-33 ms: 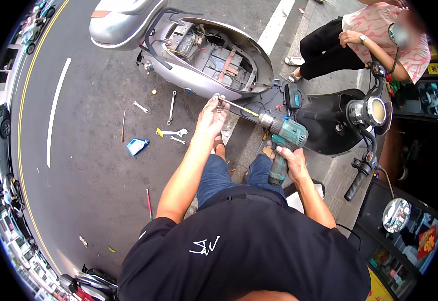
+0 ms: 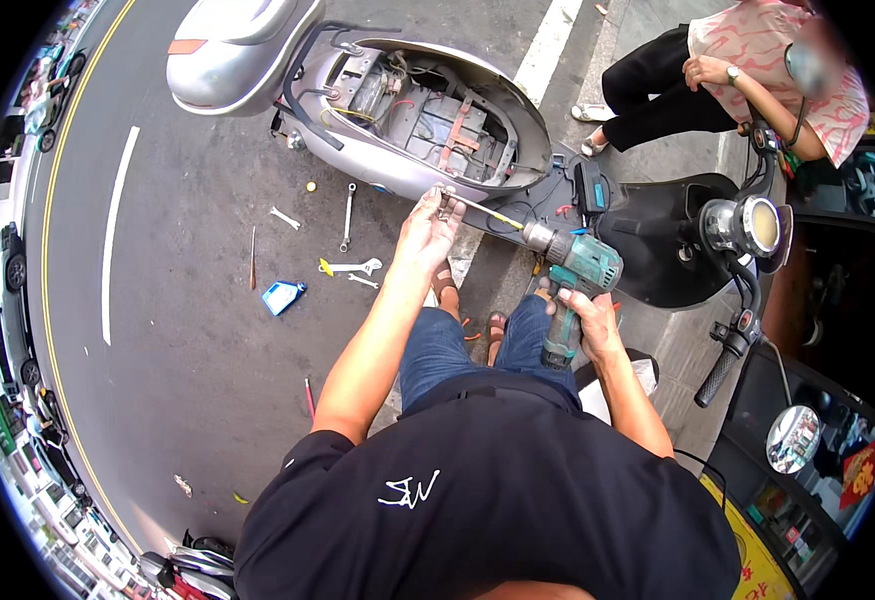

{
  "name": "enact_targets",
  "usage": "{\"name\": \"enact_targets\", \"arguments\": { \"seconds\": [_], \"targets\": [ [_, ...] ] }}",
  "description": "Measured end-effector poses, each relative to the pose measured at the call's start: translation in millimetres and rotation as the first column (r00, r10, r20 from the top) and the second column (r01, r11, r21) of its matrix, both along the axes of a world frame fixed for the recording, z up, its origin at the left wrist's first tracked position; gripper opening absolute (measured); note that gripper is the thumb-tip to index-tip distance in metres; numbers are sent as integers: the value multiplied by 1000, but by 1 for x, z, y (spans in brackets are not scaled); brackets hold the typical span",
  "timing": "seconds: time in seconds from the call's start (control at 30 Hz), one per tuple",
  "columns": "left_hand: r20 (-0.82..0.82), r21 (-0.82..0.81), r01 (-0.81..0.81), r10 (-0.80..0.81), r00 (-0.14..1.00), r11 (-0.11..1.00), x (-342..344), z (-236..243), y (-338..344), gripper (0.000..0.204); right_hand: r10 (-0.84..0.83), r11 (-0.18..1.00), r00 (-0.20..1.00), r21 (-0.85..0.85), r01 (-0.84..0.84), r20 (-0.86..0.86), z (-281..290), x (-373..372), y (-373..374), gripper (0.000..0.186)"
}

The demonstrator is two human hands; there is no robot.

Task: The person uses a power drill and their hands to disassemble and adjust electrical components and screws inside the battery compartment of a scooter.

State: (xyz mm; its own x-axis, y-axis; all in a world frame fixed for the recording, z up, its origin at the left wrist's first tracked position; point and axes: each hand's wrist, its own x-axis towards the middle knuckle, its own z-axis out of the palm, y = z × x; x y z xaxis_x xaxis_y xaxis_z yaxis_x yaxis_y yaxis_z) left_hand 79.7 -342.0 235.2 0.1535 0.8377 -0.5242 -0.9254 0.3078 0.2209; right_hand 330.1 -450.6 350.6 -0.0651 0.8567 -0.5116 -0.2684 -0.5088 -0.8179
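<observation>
My right hand grips the handle of a teal and grey cordless drill, which points to the left and away. A long thin bit, partly yellow, extends from its chuck. At the bit's far end, the fingers of my left hand are pinched together; whatever small thing they hold is too small to make out. Just beyond my hands stands a silver scooter with its seat area open. Wires, metal frame parts and grey boxes under a reddish strap show inside.
On the asphalt at left lie an adjustable wrench, a combination wrench, smaller wrenches, a screwdriver and a blue and white bottle. A black pack rests on the footboard. A person sits beyond the handlebar.
The whole view has shifted slightly, so the scooter's rear box and ground tools sit a little differently in the picture. Both hands keep their holds on the drill and at the bit's end.
</observation>
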Motion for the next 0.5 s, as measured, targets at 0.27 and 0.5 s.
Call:
{"name": "enact_targets", "arguments": {
  "seconds": [0.27, 0.5],
  "targets": [
    [-82, -9, 201, -201, 976, 980, 2, -31, 87, 16, -45, 997, 984, -47, 54, 175, -34, 2, 72, 32],
    [-74, -74, 274, -279, 957, 959, 1, -44, 145, 17, 95, 995, 979, 0, -96, 180, -80, 39, 141, 36]
  ]
}}
